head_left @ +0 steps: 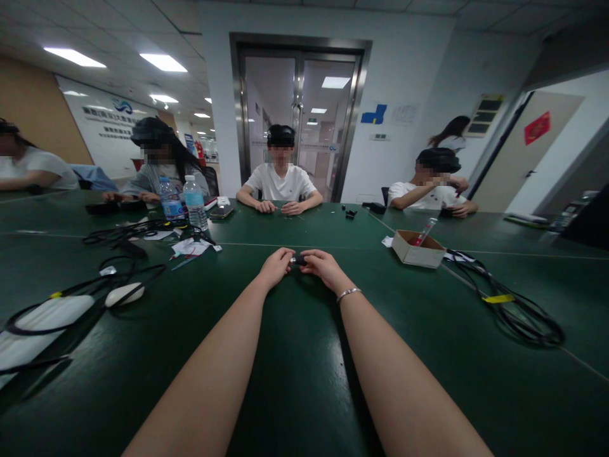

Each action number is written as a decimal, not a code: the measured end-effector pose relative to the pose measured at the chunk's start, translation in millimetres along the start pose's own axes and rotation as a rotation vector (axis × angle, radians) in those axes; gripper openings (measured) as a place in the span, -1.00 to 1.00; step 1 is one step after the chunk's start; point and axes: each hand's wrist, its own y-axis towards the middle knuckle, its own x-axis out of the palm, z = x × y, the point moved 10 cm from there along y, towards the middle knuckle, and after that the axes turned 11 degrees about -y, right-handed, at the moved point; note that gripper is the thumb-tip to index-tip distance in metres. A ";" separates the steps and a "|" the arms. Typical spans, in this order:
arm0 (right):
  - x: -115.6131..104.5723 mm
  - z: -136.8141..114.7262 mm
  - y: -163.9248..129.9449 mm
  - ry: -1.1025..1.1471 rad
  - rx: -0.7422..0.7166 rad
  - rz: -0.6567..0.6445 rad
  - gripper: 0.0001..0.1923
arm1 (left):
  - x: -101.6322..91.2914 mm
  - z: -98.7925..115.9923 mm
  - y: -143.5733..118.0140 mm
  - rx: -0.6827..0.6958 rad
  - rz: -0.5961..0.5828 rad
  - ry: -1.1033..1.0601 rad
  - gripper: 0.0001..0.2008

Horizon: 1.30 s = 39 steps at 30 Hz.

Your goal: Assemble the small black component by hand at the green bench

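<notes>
Both my arms reach forward over the dark green table (pixel 295 355). Between my hands is a small black cylindrical object with a silvery end (pixel 299 259); its exact kind is too small to make out. The fingers of my left hand (pixel 276 268) pinch its silvery left end. My right hand (pixel 324 266), with a bracelet at the wrist, grips the black right end. The fingertips partly cover the object, which lies roughly level just above the tabletop.
At left are a white mouse (pixel 124 294), a white keyboard (pixel 47 327), black cables (pixel 128 231) and two water bottles (pixel 195 202). An open box (pixel 417 249) and coiled cable (pixel 518 311) lie at right. Several people with headsets sit across the table.
</notes>
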 end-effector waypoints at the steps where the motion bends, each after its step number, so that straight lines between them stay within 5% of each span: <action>1: -0.2 0.6 0.5 0.003 0.000 0.001 -0.85 | -0.3 0.0 0.1 -0.001 0.003 0.004 -0.77; 39: -3.2 3.0 3.9 0.071 -0.025 0.000 -0.87 | 8.9 0.7 -0.5 0.029 -0.094 0.007 -0.73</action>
